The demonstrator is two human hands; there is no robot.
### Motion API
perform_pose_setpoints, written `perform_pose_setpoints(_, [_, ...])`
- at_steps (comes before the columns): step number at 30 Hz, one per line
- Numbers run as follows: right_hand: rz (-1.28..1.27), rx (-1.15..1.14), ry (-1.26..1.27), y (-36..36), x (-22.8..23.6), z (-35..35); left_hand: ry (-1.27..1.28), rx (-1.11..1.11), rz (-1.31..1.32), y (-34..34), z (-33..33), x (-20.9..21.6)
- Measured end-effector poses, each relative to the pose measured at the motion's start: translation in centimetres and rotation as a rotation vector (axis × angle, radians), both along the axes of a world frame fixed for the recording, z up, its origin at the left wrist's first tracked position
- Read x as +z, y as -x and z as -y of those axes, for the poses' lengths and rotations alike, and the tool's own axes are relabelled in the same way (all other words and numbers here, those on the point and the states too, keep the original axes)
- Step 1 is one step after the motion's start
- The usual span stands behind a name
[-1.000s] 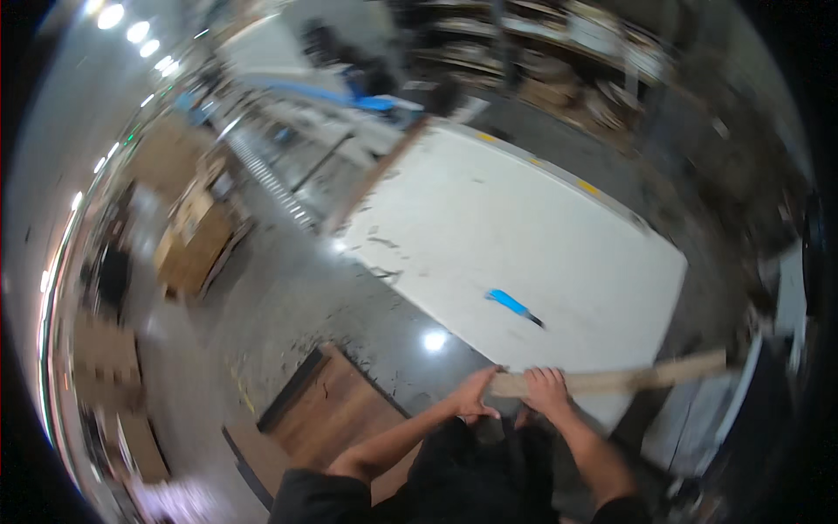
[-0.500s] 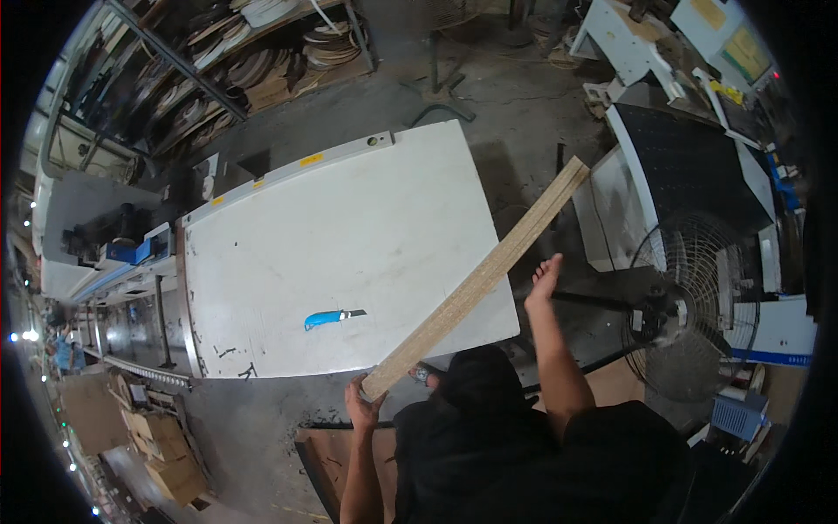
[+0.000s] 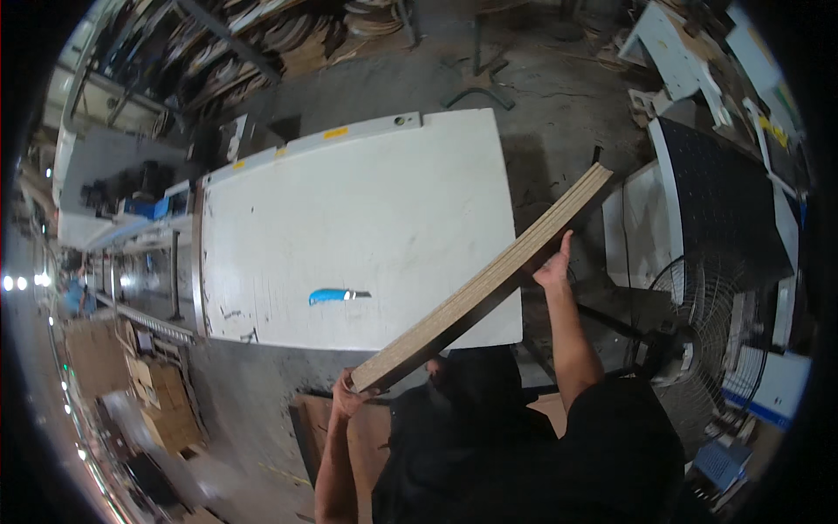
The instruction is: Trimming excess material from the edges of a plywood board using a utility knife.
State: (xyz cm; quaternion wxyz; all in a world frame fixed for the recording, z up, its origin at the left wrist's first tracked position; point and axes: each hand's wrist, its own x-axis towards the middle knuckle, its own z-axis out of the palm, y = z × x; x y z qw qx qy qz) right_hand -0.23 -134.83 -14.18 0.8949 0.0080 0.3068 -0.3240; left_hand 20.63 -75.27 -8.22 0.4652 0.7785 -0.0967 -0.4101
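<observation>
A long strip of particle board [image 3: 489, 278] slants from lower left to upper right over the table's near right corner. Its pale, grooved edge faces up, and a dark face shows below. My left hand [image 3: 347, 397] is closed around the strip's lower left end. Towards the far end, my right hand [image 3: 552, 269] grips it from the right, thumb up along the dark face and the other fingers partly hidden. On the white table [image 3: 375, 210] lies a blue utility knife [image 3: 336, 296], its blade out and pointing right.
A long metal spirit level [image 3: 349, 131] lies along the table's far edge. To the right stand a wire-caged fan [image 3: 698, 349] and a black-topped unit [image 3: 724, 201]. Cardboard boxes [image 3: 166, 393] are stacked at lower left. A loaded shelf rack [image 3: 288, 44] stands at the back.
My right hand has come from beside the strip to a hold on it. The strip has tilted, so its dark face now shows. The whole view has shifted slightly.
</observation>
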Motion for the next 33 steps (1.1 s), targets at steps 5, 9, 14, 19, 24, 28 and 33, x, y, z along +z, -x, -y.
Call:
perform_pose_setpoints(5, [-0.406, 0.120, 0.086, 1.8, 0.7, 0.1, 0.231, 0.332, -0.195, 3.8, 0.2, 4.1])
perform_pose_setpoints(9, [-0.991, 0.310, 0.065, 4.6, -0.5, 3.4, 0.149, 0.402, -0.212, 2.9, 3.0, 2.7])
perform_pose_setpoints(14, [-1.119, 0.091, 0.180, 2.7, 0.7, 3.3, 0.063, 0.513, -0.448, 0.6, 4.1, -1.1])
perform_pose_setpoints(19, [-1.410, 0.029, 0.313, -2.7, 3.3, 1.5, 0.013, 0.455, -0.804, -2.8, 4.2, -1.2])
perform_pose_setpoints(24, [-1.996, 0.178, 0.584, -3.2, 4.4, 0.1, -0.054, 0.358, -0.883, -5.1, 5.4, -2.2])
perform_pose_setpoints(28, [-1.432, 0.399, 2.117, -5.2, 8.4, -8.7, -0.052, 0.435, -0.923, -5.2, 4.2, -4.3])
perform_pose_setpoints(33, [-0.610, 1.095, 2.585, -7.7, 10.4, -17.3, -0.122, 0.513, -0.805, -4.3, 4.8, -4.5])
